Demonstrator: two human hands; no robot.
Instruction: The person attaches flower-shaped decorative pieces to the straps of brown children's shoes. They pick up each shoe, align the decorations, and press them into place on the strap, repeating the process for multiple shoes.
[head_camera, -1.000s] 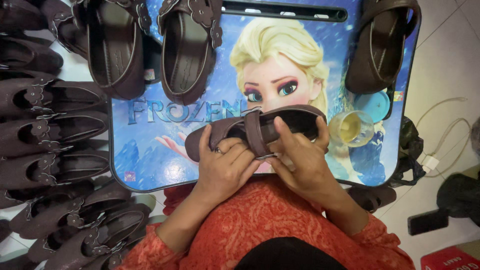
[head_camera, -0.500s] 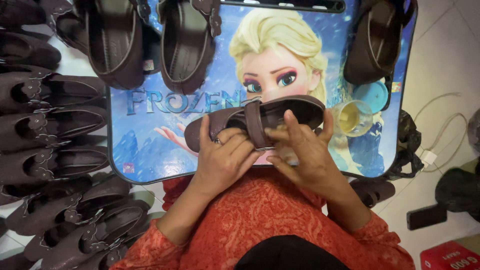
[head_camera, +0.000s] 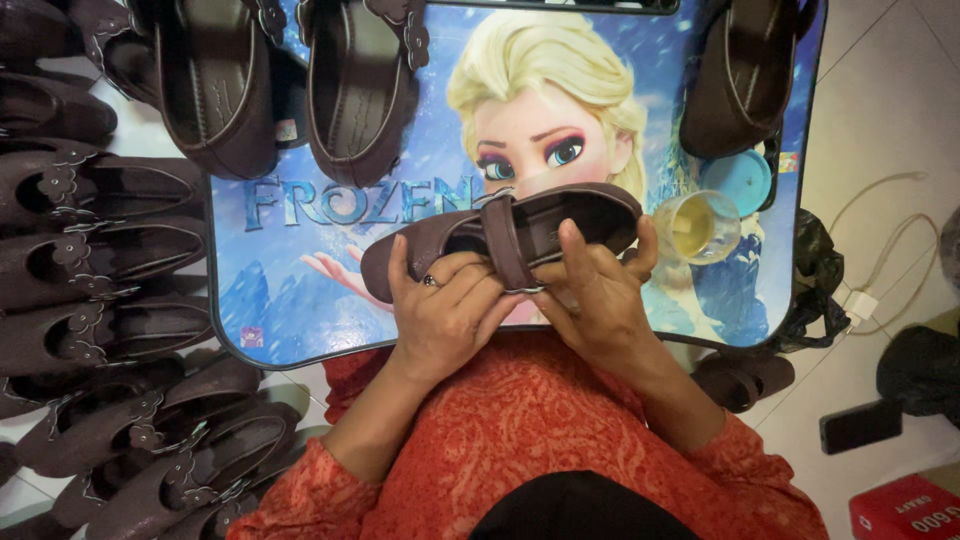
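Note:
I hold a dark brown strapped shoe (head_camera: 560, 215) sideways over a blue cartoon-printed lap table (head_camera: 300, 300). My left hand (head_camera: 450, 315) grips its toe half from below, a ring on one finger. My right hand (head_camera: 600, 300) wraps the heel half, thumb lying on the insole beside the strap. Two matching brown shoes (head_camera: 285, 80) lie at the table's far left, and another brown shoe (head_camera: 745, 75) at its far right.
A small clear cup of yellowish liquid (head_camera: 697, 227) and a blue lid (head_camera: 737, 180) stand on the table's right side. Several brown shoes (head_camera: 110, 330) are piled on the floor at left. A white cable (head_camera: 880, 290), a dark phone (head_camera: 860, 425) and a red box (head_camera: 905, 510) lie at right.
The shoe and both hands stay in nearly the same place; my fingers have shifted slightly around the strap.

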